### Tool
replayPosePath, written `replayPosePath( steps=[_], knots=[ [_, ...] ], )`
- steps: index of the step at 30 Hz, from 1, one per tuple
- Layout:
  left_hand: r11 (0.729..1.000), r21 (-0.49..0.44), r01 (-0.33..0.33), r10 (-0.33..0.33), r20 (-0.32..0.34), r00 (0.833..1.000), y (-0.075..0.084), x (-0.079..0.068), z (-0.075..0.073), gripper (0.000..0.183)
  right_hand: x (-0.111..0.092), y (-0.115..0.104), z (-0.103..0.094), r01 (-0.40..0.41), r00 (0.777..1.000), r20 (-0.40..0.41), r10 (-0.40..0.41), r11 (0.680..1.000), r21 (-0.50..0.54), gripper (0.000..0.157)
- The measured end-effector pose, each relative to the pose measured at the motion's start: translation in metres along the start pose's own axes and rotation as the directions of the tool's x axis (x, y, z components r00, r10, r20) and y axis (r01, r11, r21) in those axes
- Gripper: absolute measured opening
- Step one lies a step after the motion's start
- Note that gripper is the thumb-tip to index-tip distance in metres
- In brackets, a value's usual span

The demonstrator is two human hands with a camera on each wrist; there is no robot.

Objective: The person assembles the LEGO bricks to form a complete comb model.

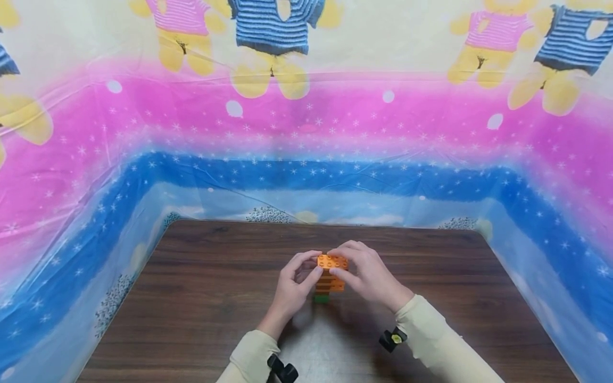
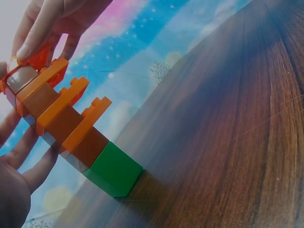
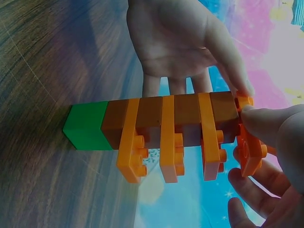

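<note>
A toy brick tower stands upright on the brown table, built on a green block [image 3: 85,126]. Above it, brown blocks [image 3: 148,123] alternate with flat orange bricks [image 3: 168,140], whose studded ends jut out to one side. On top lies another orange brick [image 1: 332,260]. My right hand [image 1: 371,271] pinches this top brick, thumb on the near side. From the other side my left hand [image 1: 292,284] holds its left end between thumb and index finger. The left hand's other fingers [image 2: 21,152] extend beside the tower. Part of the top brick is hidden by my fingers.
The dark wood table [image 1: 201,314] reaches to a patterned curtain [image 1: 306,175] around its back and sides. Small black devices [image 1: 282,369] are strapped at both wrists, over pale sleeves [image 1: 445,335].
</note>
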State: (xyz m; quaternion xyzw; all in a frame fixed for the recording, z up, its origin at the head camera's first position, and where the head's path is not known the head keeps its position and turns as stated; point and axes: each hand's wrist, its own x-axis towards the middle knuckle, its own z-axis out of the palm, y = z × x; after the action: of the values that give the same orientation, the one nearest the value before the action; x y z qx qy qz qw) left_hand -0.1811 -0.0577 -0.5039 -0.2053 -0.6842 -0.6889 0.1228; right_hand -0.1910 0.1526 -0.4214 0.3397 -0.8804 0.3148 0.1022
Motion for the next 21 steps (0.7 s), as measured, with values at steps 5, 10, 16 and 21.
replayPosePath(
  steps=[5,10,16,21],
  knots=[
    [1.0,0.009,0.008,-0.008,-0.003,1.0,-0.0001,-0.0004,0.0006,0.032,-0.0009,0.0021,0.0009,0.005,1.0,-0.003,-0.005,1.0,0.001,0.033],
    [1.0,0.008,0.004,-0.004,-0.002,1.0,-0.0004,0.0,0.0012,0.033,-0.0011,0.0038,0.0023,-0.008,1.0,-0.005,0.008,1.0,0.028,0.033],
    [1.0,0.004,-0.013,0.013,0.005,1.0,-0.0005,0.0007,0.0021,0.033,-0.0018,0.0046,0.0023,-0.038,0.999,-0.002,0.038,0.997,0.065,0.03],
    [0.999,0.001,-0.038,0.038,0.01,0.999,-0.0015,-0.0002,0.0031,0.031,-0.0022,0.0053,0.0011,-0.046,0.999,0.011,0.045,0.995,0.088,0.029]
  ],
)
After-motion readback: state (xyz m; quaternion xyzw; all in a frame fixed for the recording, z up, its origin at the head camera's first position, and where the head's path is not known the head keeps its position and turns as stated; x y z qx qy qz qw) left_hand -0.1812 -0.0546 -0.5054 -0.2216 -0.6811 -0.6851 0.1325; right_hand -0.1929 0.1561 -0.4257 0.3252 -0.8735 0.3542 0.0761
